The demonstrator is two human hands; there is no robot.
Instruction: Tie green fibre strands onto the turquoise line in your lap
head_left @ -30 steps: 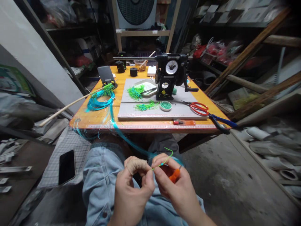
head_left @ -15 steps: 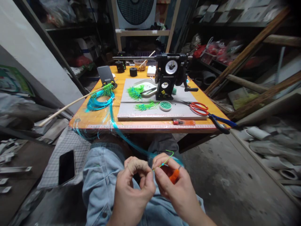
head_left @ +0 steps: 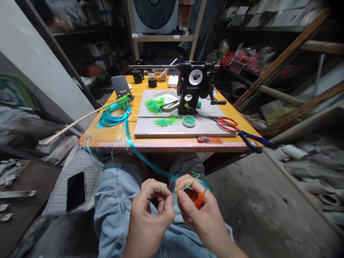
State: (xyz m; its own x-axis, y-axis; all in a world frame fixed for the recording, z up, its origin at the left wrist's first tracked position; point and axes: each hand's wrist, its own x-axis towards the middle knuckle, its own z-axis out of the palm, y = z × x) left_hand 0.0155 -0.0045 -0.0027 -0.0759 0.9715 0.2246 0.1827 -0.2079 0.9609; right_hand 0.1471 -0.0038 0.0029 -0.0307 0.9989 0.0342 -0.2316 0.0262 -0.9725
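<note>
My left hand point(head_left: 152, 215) and my right hand point(head_left: 199, 211) meet over my lap, fingertips almost touching. Both pinch a thin green strand point(head_left: 191, 181) that curls up over my right fingers, with a small blue bead on it. My left index finger is wrapped in beige tape. A small orange tool point(head_left: 199, 200) is tucked in my right palm. A bundle of blue line point(head_left: 129, 138) runs from a coil on the orange table point(head_left: 113, 134) down to my hands.
On the table stand a black winding machine point(head_left: 193, 87), a grey board point(head_left: 204, 125) with green tufts point(head_left: 156, 105), a dish of green beads point(head_left: 189, 120), red scissors point(head_left: 228, 123), blue pliers point(head_left: 252, 138) and a lighter point(head_left: 211, 139). A phone point(head_left: 76, 190) lies at my left.
Hardly anything: my left thumb and fingers have shifted slightly along the green strand, and its curl sits a little higher to the right.
</note>
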